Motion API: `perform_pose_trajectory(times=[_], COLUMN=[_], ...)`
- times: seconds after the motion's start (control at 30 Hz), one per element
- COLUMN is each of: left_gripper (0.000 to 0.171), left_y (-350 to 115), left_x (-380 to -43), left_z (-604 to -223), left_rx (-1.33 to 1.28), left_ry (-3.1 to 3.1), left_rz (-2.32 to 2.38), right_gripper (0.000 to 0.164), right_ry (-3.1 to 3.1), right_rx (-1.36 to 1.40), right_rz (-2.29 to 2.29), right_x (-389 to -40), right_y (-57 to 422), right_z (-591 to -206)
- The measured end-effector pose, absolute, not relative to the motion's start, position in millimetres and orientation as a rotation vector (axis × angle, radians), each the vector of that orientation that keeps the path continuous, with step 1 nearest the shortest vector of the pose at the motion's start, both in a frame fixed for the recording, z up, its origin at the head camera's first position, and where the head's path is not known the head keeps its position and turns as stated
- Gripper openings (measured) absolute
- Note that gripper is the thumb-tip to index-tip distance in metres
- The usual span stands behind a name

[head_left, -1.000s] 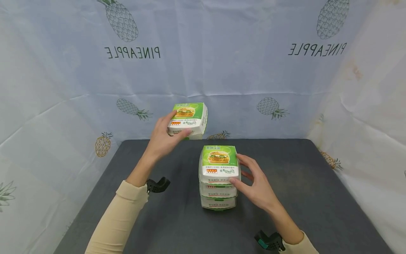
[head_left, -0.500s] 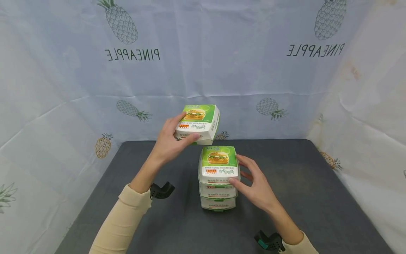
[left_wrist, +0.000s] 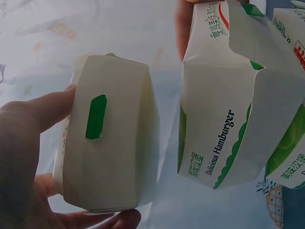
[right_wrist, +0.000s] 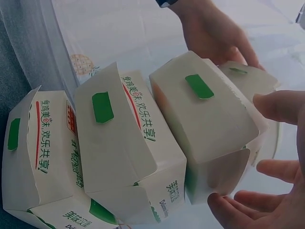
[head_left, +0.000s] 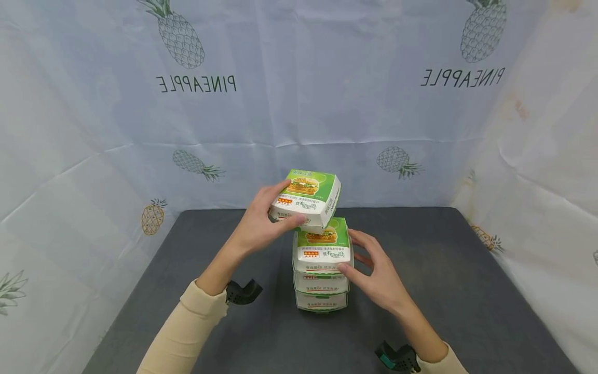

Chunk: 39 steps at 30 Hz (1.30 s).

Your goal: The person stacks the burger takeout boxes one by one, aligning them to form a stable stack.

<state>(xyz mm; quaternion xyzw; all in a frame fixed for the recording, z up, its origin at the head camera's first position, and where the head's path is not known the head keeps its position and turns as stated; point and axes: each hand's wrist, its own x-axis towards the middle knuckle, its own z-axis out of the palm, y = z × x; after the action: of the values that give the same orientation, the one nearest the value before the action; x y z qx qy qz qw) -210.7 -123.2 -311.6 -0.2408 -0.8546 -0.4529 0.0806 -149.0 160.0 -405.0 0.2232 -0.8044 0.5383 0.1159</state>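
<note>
My left hand (head_left: 257, 223) grips a green-and-white burger box (head_left: 306, 188), thumb at the front, fingers along its left side. This box is tilted and hangs just above and behind a stack of three like boxes. In the left wrist view the underside of the held box (left_wrist: 107, 157) shows a green tab. My right hand (head_left: 380, 278) holds the right side of the top burger box (head_left: 327, 257), thumb at the front corner, fingers further back. Below it sit the middle box (head_left: 322, 283) and the bottom box (head_left: 321, 301).
The stack stands on a dark grey table (head_left: 420, 322). A pale cloth (head_left: 299, 98) printed with pineapples hangs behind and at both sides. Black wrist cameras (head_left: 244, 292) are strapped to both wrists.
My left hand has carried its box to the right and downward, from the back left to over the stack's rear edge. The right hand and the stack have stayed put.
</note>
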Motion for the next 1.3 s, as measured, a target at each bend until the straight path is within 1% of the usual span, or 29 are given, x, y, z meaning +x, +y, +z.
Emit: perform_pose_trajectory(times=[0.2,0.57,0.77,1.07,1.3], left_gripper=[0.086,0.084,0.085,0.082,0.075], left_y=[-119.3,-115.5,-112.9,-112.2,-113.0], left_x=[-204.0,-197.0,-194.4,-188.0,-183.9], left_z=[-312.8,-313.6,-314.7,-315.6,-315.7], left_rx=[-0.717,-0.732,-0.739,-0.751,-0.811], left_ry=[-2.594,-2.626,-2.63,-2.606,-2.541], left_rz=[-1.335,-1.31,-1.291,-1.259,-1.309], right_gripper=[0.069,0.071,0.071,0.07,0.066], right_ry=[-2.335,-2.254,-2.241,-2.213,-2.203], right_rx=[0.653,0.681,0.706,0.693,0.692], right_rz=[1.567,1.469,1.488,1.54,1.61], right_x=[-148.6,-154.7,-158.8,-160.5,-162.1], right_y=[160.9,152.3,142.2,134.7,138.7], right_z=[-397.2,-360.1,-345.3,-342.5,-340.7])
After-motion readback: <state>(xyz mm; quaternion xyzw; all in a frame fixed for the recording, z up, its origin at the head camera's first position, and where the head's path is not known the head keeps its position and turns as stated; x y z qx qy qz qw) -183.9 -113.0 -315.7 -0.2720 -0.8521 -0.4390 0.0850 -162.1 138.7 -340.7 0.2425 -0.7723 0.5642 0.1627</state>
